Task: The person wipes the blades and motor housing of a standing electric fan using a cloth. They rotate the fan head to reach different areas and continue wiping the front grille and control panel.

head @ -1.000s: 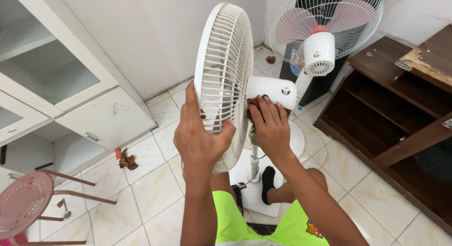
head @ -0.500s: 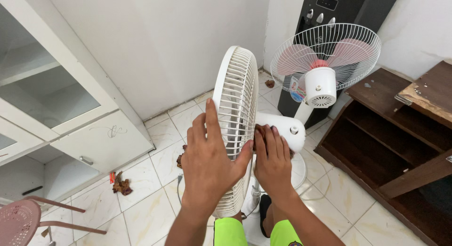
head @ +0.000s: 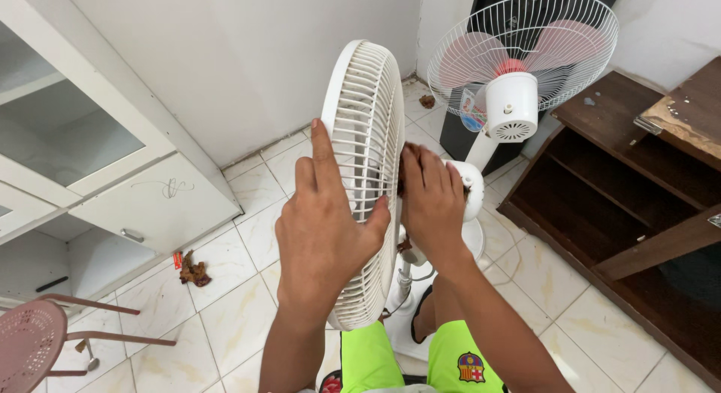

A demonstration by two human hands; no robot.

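Left hand [head: 323,220] lies flat on the white fan guard [head: 364,137], grip wide, bracing it upright. Right hand [head: 432,205] is behind the guard at the motor housing [head: 469,186], fingers curled around a brownish rag; fan stands on the tiled floor [head: 240,288].

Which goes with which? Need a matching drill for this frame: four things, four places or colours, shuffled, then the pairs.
Things:
1. left hand
2. right hand
3. second fan
4. stool

Places or colours:
A. pink, bottom left corner
B. pink blades, by the dark cabinet
C. flat against the front of the white fan's grille
D. behind the grille, pressing a brown cloth

Pairs: 1-C, 2-D, 3-B, 4-A
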